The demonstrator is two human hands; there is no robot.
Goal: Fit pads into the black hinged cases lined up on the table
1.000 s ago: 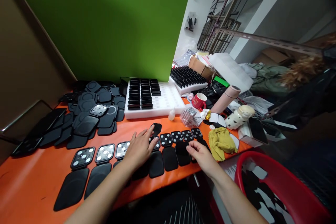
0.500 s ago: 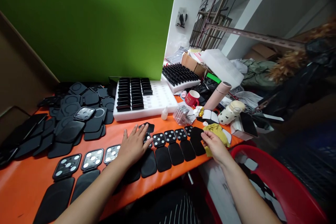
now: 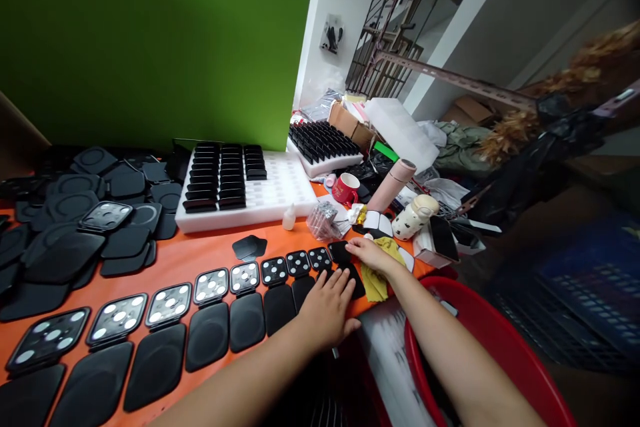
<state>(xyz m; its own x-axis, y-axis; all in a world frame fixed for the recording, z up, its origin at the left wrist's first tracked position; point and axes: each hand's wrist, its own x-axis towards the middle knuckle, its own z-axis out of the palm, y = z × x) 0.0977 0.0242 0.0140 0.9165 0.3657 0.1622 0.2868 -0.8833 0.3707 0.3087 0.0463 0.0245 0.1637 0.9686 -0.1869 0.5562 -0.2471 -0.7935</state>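
So the left hand [image 3: 326, 307] is now sitting further right along the row, fingers spread and apparently gripping nothing, covering some flat, rounded black pads [image 3: 247, 321]. The right hand [image 3: 371, 255] is touching a thin black square piece [image 3: 338, 252] with its fingertips; can't tell if they're pinching it. That spot was showing dots a second ago, so the action's looking shifted to this end. Left of the fingers, white-dotted black plastic squares [image 3: 244, 277] are lining up, loose black sheets [image 3: 249, 247] lying behind. A crumpled yellow cloth [image 3: 376, 285] is crowding the right wrist, probably getting in the way.
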